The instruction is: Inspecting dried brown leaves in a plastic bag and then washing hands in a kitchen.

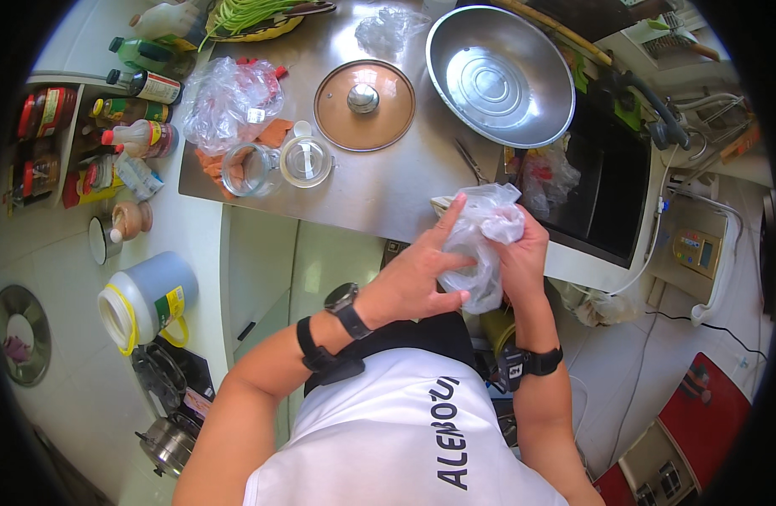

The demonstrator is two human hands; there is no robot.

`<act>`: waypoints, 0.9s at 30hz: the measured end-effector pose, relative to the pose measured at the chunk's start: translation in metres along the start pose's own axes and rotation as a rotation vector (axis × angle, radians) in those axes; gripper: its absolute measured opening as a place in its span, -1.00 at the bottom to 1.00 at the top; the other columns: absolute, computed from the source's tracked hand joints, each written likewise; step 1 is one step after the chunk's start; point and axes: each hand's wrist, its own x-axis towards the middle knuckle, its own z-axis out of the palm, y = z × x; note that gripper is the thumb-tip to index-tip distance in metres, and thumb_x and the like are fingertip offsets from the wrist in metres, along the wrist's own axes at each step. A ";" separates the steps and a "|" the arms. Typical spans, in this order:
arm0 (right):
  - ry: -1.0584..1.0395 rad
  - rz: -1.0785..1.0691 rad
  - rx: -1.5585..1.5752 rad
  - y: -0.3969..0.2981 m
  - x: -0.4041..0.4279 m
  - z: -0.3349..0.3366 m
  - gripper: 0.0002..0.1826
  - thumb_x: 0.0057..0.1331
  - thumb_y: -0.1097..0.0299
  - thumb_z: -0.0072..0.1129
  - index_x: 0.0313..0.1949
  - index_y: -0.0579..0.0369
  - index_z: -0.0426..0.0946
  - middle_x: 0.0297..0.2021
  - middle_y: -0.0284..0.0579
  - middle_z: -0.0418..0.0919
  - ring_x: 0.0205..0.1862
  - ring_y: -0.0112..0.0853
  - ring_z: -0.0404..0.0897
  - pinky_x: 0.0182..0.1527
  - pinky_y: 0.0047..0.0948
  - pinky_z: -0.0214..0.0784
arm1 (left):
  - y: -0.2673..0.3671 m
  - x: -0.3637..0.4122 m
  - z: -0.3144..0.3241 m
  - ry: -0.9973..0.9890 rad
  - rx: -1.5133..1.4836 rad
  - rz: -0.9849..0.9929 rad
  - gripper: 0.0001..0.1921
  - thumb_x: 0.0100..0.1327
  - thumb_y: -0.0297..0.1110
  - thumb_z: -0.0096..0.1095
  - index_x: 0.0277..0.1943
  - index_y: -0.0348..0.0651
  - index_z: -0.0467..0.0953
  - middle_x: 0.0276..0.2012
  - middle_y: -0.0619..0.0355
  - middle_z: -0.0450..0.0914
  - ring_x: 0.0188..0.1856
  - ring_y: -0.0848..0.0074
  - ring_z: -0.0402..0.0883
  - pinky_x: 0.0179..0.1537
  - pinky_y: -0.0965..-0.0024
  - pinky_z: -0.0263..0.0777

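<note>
In front of my waist, my right hand (pixel 525 256) grips a thin translucent plastic bag (pixel 489 212) by its bunched part. My left hand (pixel 413 275) lies against the bag's near left side with its fingers spread apart. A pale edge of something shows at the bag's upper left; what it is cannot be told. Just beyond the bag, a pair of scissors (pixel 471 161) lies on the steel worktop (pixel 375 180), partly hidden. Further left are an open glass jar (pixel 245 169), a round clear lid (pixel 305 163) and a white spoon (pixel 302 129).
A glass pan lid (pixel 337 117) and a large steel basin (pixel 489 82) occupy the worktop. Right of them is a black sink (pixel 606 183), with crumpled plastic (pixel 549 180) at its edge. A filled plastic bag (pixel 226 101) stands left, near several bottles (pixel 154 87).
</note>
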 end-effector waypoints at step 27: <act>0.684 -0.063 -0.650 0.153 -0.204 -0.149 -0.62 0.07 0.63 0.23 -0.06 0.23 0.48 -0.06 0.13 0.56 -0.12 0.12 0.61 -0.13 -0.13 0.54 | -0.028 0.030 0.259 -0.738 -0.348 -0.193 -0.30 0.48 0.17 -0.16 0.20 -0.43 0.49 0.44 -0.29 0.20 0.49 -0.04 0.19 0.45 0.07 0.05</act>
